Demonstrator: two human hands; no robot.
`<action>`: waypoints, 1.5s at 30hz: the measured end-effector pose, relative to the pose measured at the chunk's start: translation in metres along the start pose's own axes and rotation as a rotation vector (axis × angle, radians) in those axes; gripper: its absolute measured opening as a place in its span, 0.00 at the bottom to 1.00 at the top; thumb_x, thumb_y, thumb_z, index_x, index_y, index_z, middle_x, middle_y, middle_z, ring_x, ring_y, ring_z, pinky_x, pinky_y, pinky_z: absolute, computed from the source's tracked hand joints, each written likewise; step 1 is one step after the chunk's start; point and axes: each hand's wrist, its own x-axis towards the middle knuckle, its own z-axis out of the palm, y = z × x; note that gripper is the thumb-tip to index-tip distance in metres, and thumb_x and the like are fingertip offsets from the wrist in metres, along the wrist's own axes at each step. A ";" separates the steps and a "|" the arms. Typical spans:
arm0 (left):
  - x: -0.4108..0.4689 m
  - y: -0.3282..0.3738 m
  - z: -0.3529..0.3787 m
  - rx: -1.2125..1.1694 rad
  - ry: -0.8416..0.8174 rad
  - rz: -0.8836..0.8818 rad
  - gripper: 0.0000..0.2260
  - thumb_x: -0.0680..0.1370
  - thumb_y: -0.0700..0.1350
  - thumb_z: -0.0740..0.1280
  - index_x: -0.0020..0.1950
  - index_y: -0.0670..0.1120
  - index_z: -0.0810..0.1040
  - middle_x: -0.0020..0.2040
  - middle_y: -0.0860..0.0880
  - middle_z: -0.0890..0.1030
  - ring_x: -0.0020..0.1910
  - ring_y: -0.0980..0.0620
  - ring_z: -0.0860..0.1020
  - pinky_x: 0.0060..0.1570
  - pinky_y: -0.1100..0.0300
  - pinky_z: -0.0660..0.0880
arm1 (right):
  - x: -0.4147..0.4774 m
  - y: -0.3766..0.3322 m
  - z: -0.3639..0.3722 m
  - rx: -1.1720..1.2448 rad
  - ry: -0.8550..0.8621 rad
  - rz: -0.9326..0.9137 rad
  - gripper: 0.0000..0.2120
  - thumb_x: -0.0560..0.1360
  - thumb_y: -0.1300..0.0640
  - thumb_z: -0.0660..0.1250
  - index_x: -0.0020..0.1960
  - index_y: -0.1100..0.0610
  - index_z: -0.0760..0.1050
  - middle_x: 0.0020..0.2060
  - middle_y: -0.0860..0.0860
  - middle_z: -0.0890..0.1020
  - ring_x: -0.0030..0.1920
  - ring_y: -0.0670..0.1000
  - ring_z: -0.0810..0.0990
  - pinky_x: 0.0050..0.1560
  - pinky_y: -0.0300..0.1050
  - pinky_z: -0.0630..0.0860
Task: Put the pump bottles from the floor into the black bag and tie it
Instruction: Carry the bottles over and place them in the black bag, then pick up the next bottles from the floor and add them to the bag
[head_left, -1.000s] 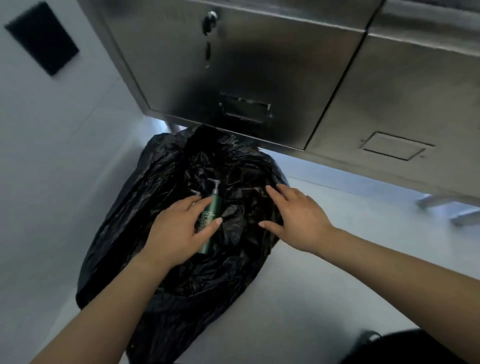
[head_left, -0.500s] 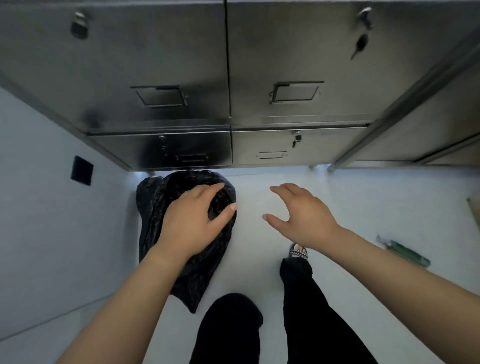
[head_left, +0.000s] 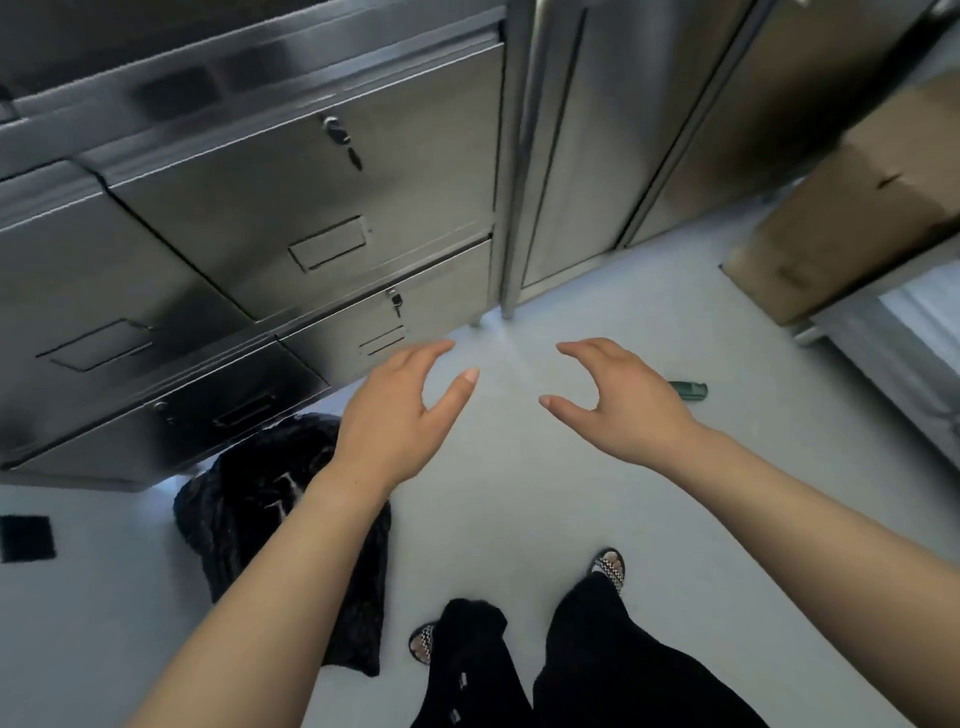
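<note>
Bottle, green, lies on the floor right of centre, its near end hidden behind the right hand. A second ago the left hand held another bottle in the mouth of the bag while the right touched its rim. Now both hands hang at mid-frame over the floor, fingers loosely curved and holding nothing. The bag slumps at lower left, touched by neither hand, with no knot to be seen. I judge that bottle delivered and the floor one next. Count: one bottle in sight, one bag, two hands, one box at upper right. The bag's contents are hidden.
</note>
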 end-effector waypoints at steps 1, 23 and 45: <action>0.008 0.017 0.014 0.001 -0.023 0.012 0.28 0.74 0.64 0.54 0.68 0.52 0.71 0.67 0.50 0.75 0.67 0.50 0.70 0.65 0.54 0.67 | -0.006 0.022 -0.009 0.014 0.006 0.030 0.30 0.73 0.40 0.63 0.71 0.51 0.64 0.68 0.49 0.69 0.67 0.52 0.68 0.64 0.51 0.69; 0.214 0.244 0.217 0.115 -0.292 0.285 0.24 0.75 0.64 0.56 0.68 0.55 0.69 0.67 0.52 0.74 0.65 0.51 0.71 0.59 0.55 0.70 | 0.030 0.328 -0.136 0.114 0.157 0.267 0.28 0.71 0.42 0.67 0.68 0.51 0.68 0.67 0.49 0.70 0.68 0.51 0.67 0.67 0.46 0.66; 0.335 0.105 0.592 0.179 -0.212 -0.097 0.23 0.76 0.64 0.56 0.68 0.57 0.69 0.66 0.54 0.74 0.51 0.48 0.78 0.51 0.57 0.69 | 0.223 0.659 0.127 0.011 -0.130 -0.002 0.28 0.72 0.44 0.67 0.70 0.49 0.66 0.71 0.49 0.66 0.71 0.50 0.63 0.65 0.44 0.64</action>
